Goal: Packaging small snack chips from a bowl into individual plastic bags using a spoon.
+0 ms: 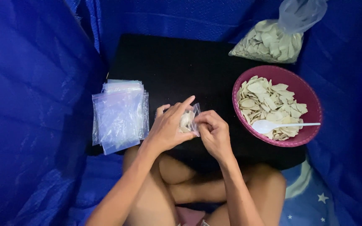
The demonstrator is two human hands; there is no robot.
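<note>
Blue tarpaulin (30, 104) walls in a black mat (181, 67), where a stack of empty clear bags (120, 113) lies to the left and a pink bowl (311, 104) of pale chips with a white spoon (273, 125) sits to the right, each apparently kept within easy reach. Between them, over the mat's near edge, both hands pinch a small clear bag (188, 120) of chips. The left hand (168, 125) is closed around its side and the right hand (214, 132) grips its edge, seemingly to steady it upright; a larger bag of chips (269, 44) rests behind the bowl.
</note>
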